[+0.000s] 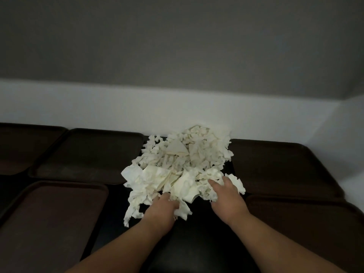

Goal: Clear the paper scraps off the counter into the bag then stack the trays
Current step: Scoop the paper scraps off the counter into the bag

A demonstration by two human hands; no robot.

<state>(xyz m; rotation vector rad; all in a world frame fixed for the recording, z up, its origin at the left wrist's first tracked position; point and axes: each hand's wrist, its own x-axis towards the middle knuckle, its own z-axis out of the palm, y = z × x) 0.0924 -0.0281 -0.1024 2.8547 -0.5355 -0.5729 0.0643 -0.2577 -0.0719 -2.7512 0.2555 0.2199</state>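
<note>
Closest in, two bare forearms reach forward over the dark counter [197,243], which is glossy and black where it shows between the trays.

The left hand [163,205] lies on the near edge of the paper scraps [177,166], palm down. Its fingers are buried in the paper, so I cannot tell how far its grip is closed or whether it has hold of anything. The right hand [226,196] rests on the pile's near right corner with its fingers [212,182] spread and fairly straight (a loose, open grip, pressing on the scraps rather than pinching them).

The scraps form one heaped white pile in the middle of the counter. It is made of torn, crumpled pieces, with a few larger flat sheets toward the front, and it runs from the hands back to the wall.

Brown trays lie flat on both sides of the pile. The near left tray [53,223] and the near right tray [305,229] flank the arms. Farther back are the middle-left tray [86,152], whose right edge sits just beside the scraps, the far-left tray [25,148] and the far right tray [279,166].

Behind everything stands the wall [118,107], white along its base and grey above.
</note>
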